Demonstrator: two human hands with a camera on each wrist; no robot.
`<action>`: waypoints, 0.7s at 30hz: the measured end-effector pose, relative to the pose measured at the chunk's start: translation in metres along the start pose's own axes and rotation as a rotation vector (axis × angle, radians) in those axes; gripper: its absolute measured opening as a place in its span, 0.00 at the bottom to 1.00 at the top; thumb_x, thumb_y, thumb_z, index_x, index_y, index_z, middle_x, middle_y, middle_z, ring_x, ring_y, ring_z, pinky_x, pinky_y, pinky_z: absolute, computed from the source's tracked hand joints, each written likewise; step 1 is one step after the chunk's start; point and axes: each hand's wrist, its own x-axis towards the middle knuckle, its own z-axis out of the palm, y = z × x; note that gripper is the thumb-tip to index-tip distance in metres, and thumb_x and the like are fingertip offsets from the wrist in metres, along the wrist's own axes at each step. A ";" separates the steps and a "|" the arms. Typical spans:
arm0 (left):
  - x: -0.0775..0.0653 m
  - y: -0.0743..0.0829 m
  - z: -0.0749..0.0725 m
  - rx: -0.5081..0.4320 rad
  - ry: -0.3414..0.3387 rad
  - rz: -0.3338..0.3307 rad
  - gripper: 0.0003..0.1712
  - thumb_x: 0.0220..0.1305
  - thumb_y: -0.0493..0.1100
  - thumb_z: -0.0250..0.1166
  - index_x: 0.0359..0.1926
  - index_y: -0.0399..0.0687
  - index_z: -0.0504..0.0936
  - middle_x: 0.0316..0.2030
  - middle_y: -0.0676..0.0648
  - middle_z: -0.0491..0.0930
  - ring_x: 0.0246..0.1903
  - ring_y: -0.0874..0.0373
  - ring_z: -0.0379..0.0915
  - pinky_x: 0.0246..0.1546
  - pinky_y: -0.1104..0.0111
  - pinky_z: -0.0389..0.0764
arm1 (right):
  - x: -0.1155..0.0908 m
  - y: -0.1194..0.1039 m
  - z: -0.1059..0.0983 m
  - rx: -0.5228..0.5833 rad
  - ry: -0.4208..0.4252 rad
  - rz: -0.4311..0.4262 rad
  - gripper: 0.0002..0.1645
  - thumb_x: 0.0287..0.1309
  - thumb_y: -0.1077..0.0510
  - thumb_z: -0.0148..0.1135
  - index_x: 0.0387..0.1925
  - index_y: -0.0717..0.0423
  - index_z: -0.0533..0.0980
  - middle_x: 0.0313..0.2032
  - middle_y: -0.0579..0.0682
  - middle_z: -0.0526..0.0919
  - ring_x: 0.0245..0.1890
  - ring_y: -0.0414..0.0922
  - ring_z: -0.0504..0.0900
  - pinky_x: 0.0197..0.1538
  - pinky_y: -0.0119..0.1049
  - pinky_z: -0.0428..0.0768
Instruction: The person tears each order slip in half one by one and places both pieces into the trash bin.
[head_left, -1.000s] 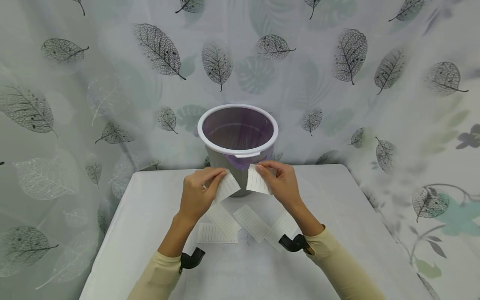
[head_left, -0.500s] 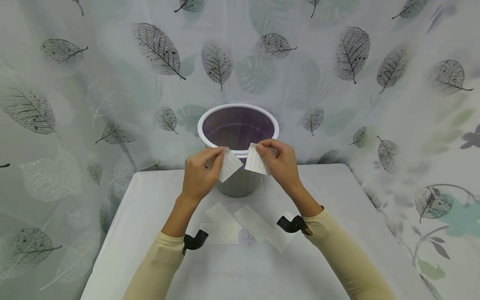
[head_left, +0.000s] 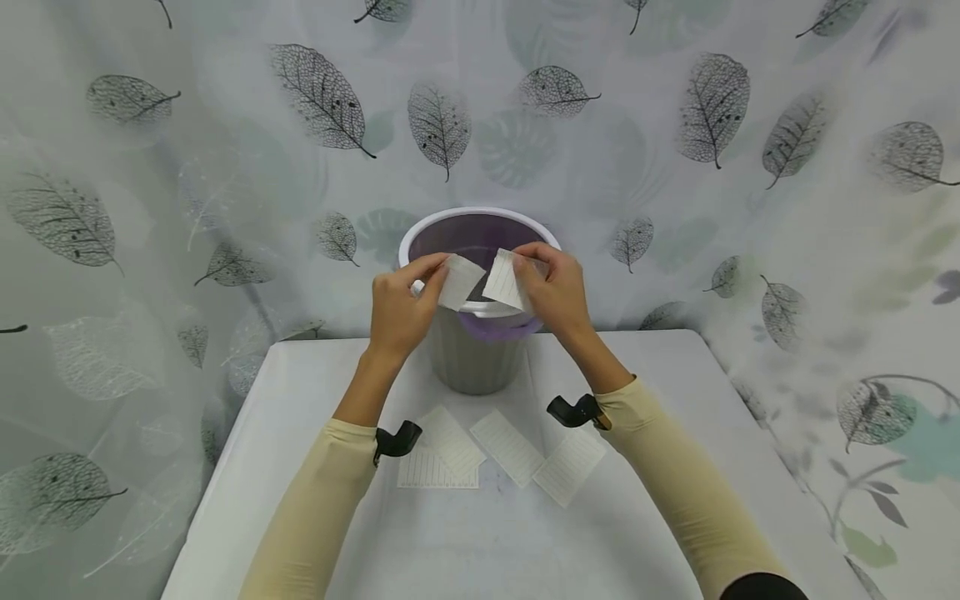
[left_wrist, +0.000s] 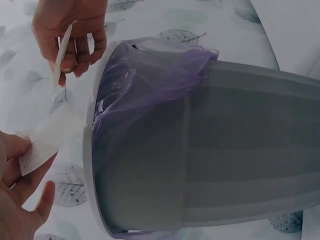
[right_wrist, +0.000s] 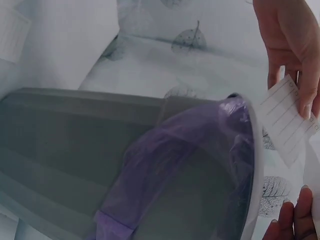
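My left hand pinches a small piece of lined white paper between thumb and fingers. A second lined paper piece is pinched by my right hand. Both pieces are held up in front of and over the near rim of a grey bin with a white rim. A thin purple bag lines the bin and folds down over its outside. The left wrist view shows my left-hand piece beside the rim; the right-hand piece appears there edge-on.
Several lined paper slips lie on the white-covered table in front of the bin, two of them overlapping at left. A leaf-print curtain hangs behind and beside the table. Black camera mounts sit on both wrists.
Both hands have risen with their paper pieces, from low in front of the bin up to its rim. The slips on the table have stayed put.
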 end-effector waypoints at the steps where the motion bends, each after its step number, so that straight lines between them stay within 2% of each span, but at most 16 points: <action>1: 0.002 -0.002 0.001 0.002 0.001 -0.009 0.09 0.72 0.35 0.68 0.48 0.36 0.90 0.36 0.43 0.89 0.29 0.53 0.83 0.21 0.74 0.63 | 0.003 0.002 0.000 -0.019 0.001 0.001 0.10 0.65 0.61 0.63 0.39 0.64 0.86 0.39 0.56 0.88 0.40 0.48 0.80 0.45 0.39 0.75; 4: 0.008 -0.008 0.005 0.005 0.007 -0.045 0.10 0.73 0.37 0.68 0.49 0.36 0.90 0.37 0.44 0.89 0.30 0.54 0.84 0.25 0.69 0.72 | 0.010 0.007 0.001 -0.070 0.000 0.008 0.11 0.65 0.62 0.62 0.39 0.63 0.87 0.40 0.55 0.88 0.43 0.49 0.81 0.50 0.43 0.76; 8: 0.014 -0.016 0.010 0.004 0.016 -0.091 0.10 0.73 0.38 0.68 0.50 0.37 0.89 0.41 0.43 0.89 0.38 0.52 0.87 0.35 0.58 0.82 | 0.018 0.014 0.001 -0.111 -0.010 0.012 0.10 0.67 0.62 0.62 0.41 0.63 0.87 0.42 0.54 0.88 0.46 0.49 0.82 0.53 0.44 0.76; 9: 0.016 -0.018 0.011 -0.001 0.016 -0.100 0.10 0.73 0.37 0.68 0.50 0.37 0.89 0.42 0.43 0.89 0.40 0.52 0.87 0.40 0.57 0.82 | 0.019 0.015 0.001 -0.117 -0.015 0.011 0.10 0.67 0.62 0.62 0.42 0.63 0.87 0.42 0.54 0.89 0.44 0.49 0.81 0.51 0.44 0.76; 11: 0.018 -0.022 0.014 -0.005 0.007 -0.116 0.10 0.73 0.37 0.68 0.49 0.37 0.90 0.42 0.44 0.89 0.41 0.52 0.87 0.40 0.60 0.82 | 0.022 0.019 0.002 -0.132 -0.026 0.009 0.10 0.68 0.62 0.63 0.44 0.62 0.87 0.42 0.54 0.89 0.36 0.48 0.79 0.44 0.41 0.77; 14: 0.020 -0.028 0.019 -0.005 -0.018 -0.138 0.09 0.72 0.36 0.68 0.47 0.37 0.90 0.42 0.44 0.89 0.39 0.54 0.87 0.34 0.68 0.80 | 0.026 0.025 0.004 -0.155 -0.037 -0.009 0.10 0.68 0.63 0.64 0.46 0.62 0.87 0.43 0.54 0.89 0.27 0.45 0.72 0.34 0.36 0.73; 15: 0.021 -0.030 0.020 0.000 -0.027 -0.148 0.08 0.72 0.36 0.68 0.46 0.38 0.91 0.41 0.44 0.90 0.38 0.55 0.87 0.31 0.71 0.78 | 0.027 0.027 0.004 -0.161 -0.042 -0.015 0.10 0.68 0.63 0.65 0.47 0.61 0.87 0.43 0.53 0.89 0.27 0.43 0.72 0.33 0.35 0.72; 16: 0.021 -0.031 0.022 0.007 -0.034 -0.153 0.08 0.71 0.36 0.68 0.46 0.38 0.91 0.41 0.44 0.90 0.34 0.56 0.86 0.27 0.73 0.75 | 0.028 0.029 0.005 -0.168 -0.048 -0.023 0.10 0.69 0.63 0.65 0.47 0.61 0.87 0.43 0.53 0.89 0.25 0.43 0.71 0.30 0.34 0.71; 18: 0.021 -0.034 0.023 0.019 -0.056 -0.166 0.08 0.71 0.36 0.69 0.46 0.38 0.91 0.41 0.44 0.90 0.25 0.60 0.81 0.20 0.75 0.70 | 0.028 0.032 0.006 -0.171 -0.064 -0.036 0.11 0.69 0.64 0.65 0.49 0.62 0.87 0.45 0.54 0.89 0.25 0.45 0.73 0.28 0.33 0.70; 21: 0.019 -0.036 0.025 0.044 -0.091 -0.180 0.08 0.71 0.36 0.69 0.47 0.39 0.91 0.41 0.44 0.90 0.13 0.66 0.67 0.14 0.76 0.63 | 0.027 0.034 0.007 -0.186 -0.090 -0.039 0.12 0.70 0.64 0.64 0.52 0.62 0.85 0.49 0.54 0.88 0.35 0.48 0.85 0.25 0.29 0.69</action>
